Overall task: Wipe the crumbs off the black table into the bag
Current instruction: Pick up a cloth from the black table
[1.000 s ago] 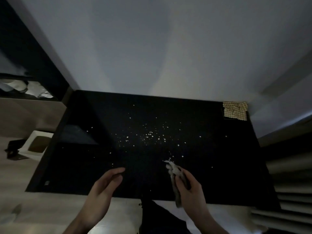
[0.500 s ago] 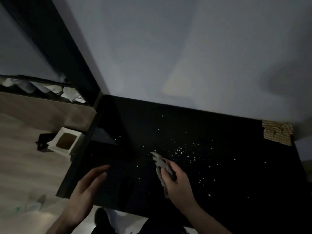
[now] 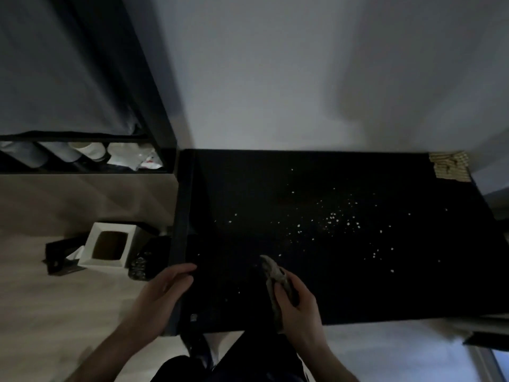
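right hand [image 3: 298,307] clutching cloth [image 3: 275,274]

- Crumbs [image 3: 330,219] lie scattered on the table [image 3: 413,285], right of centre
- A box [image 3: 108,245] sits on the floor, left of the table
- A cloth [image 3: 450,168] lies on its far right corner

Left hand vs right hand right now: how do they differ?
The left hand is empty, its fingers open; the right hand is closed around a crumpled grey cloth. The left hand sits at the left edge of the black table, partly over the floor; the right hand is over the tabletop near its front edge, closer to the scattered white crumbs. Both are bare and reach forward from the table's near side.
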Motion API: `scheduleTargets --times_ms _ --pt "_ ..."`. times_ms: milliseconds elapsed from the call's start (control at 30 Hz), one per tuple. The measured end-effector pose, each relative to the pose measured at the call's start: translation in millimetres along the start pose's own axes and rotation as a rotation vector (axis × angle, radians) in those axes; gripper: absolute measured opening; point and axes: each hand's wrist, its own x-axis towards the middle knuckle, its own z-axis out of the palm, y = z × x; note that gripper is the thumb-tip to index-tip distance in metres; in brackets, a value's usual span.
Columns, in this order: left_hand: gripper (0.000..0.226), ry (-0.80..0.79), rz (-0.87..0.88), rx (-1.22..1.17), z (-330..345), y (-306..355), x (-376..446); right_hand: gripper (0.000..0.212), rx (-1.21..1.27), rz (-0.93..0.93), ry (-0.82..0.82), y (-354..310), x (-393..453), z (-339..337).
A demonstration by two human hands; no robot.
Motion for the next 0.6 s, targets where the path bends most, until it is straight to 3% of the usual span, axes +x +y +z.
scheduleTargets --times_ms 167,367,600 --pt "0.025 0.004 0.001 0.029 -51.9 -17.6 0.5 0.03 0.014 -0.03 -0.004 -3.0 -29.2 42.1" --pt "0.025 0.032 -0.011 -0.038 -58.6 -31.3 11.2 0.029 -0.025 0.012 -0.032 11.0 -16.9 68.8" --pt "0.022 0.001 -0.124 -0.006 -99.2 -68.8 44.9 0.033 0.02 -0.016 0.062 13.7 -12.4 110.9"
